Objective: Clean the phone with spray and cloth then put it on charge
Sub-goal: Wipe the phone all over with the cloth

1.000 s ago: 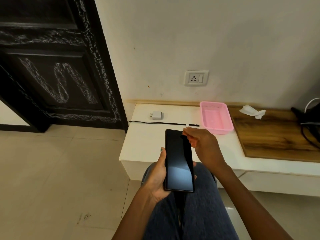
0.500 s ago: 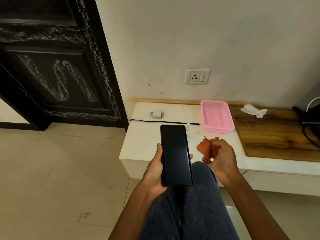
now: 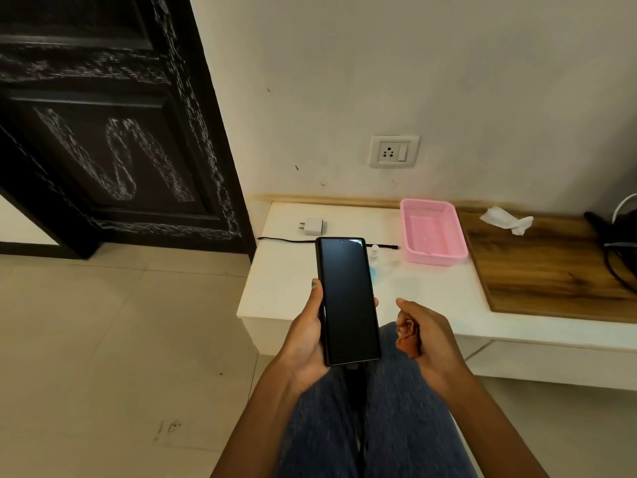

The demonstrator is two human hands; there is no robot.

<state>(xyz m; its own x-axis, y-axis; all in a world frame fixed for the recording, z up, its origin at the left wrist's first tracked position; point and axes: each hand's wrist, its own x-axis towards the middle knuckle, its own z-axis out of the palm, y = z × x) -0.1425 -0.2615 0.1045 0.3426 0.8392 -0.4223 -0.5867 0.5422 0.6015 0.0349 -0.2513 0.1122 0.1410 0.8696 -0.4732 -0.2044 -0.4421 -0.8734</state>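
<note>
slim black glass-fronted phone (image 3: 348, 300) gripped upright by the left hand (image 3: 305, 343) at frame centre, over denim-clad knees.

its glossy, rounded-corner screen is seen dark, a pale glare at the top edge. a crumpled rust-orange cloth (image 3: 408, 339) is bunched in the closed right hand (image 3: 432, 339). behind, on the smooth white ledge (image 3: 286, 281), a small clear spray bottle (image 3: 374, 258), a thin black cable (image 3: 286, 240), a white cube charger (image 3: 313, 226) and a perforated pink plastic tray (image 3: 432, 231) are laid.

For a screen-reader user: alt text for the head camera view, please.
A left hand holds a black dark-screened smartphone upright while the right hand grips a crumpled reddish-brown cloth, before a white ledge with a black cable.
</note>
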